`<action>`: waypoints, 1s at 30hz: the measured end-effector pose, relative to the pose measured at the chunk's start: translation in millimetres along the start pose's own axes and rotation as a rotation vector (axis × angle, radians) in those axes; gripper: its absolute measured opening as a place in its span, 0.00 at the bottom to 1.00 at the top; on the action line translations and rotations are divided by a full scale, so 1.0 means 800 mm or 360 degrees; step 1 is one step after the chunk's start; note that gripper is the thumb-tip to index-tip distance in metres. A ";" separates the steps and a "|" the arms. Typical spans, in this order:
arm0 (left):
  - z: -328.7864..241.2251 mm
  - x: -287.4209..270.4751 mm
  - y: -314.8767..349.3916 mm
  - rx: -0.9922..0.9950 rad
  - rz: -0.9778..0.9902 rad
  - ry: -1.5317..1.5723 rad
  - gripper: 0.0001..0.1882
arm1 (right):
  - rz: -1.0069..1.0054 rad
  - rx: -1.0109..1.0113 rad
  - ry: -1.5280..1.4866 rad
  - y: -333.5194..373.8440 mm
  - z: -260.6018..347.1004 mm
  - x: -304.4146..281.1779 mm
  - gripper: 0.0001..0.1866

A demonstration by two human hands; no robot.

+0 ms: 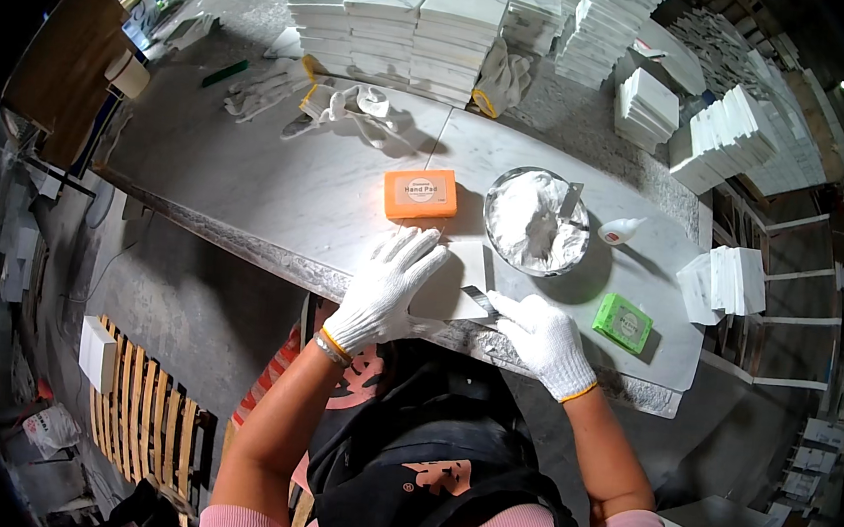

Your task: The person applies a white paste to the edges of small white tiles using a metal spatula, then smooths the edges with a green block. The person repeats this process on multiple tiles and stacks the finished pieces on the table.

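My left hand, in a white knit glove, grips a white marble tile by its left side, with the thumb low near the table's front edge. In my gloved right hand is a putty knife, its blade at the tile's right side. Beyond the tile lies an orange hand pad. A metal bowl of white powdery paste stands to the right, with a second blade stuck in it. Beside the bowl lies a small white squeeze bottle; a green hand pad sits nearer me.
Stacks of marble tiles line the table's far side, with more tiles at the right on a metal rack. Loose white gloves lie on the marble tabletop. A wooden pallet is on the floor at lower left.
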State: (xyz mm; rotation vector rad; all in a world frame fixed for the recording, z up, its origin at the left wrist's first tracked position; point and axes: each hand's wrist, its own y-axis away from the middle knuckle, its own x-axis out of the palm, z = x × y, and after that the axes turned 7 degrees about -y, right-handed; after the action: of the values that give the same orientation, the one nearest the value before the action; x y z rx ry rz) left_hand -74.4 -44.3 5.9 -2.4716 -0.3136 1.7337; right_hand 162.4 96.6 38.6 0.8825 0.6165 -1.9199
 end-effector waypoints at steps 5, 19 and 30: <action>0.000 0.003 0.000 -0.0010 0.0032 -0.0037 0.50 | -0.0039 -0.0019 -0.0008 0.004 -0.004 0.007 0.18; -0.005 -0.005 -0.001 -0.0019 0.0012 0.0061 0.52 | -0.0162 -0.0235 0.0061 0.005 -0.012 0.020 0.19; 0.001 0.003 0.000 -0.0004 0.0071 0.0006 0.51 | -0.0098 -0.0132 0.0015 -0.002 0.001 0.023 0.19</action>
State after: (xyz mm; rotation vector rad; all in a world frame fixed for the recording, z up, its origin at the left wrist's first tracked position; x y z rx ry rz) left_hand -74.2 -44.1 3.5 -2.5017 -0.2622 1.7464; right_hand 154.3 87.1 25.0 0.8289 0.7312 -1.9313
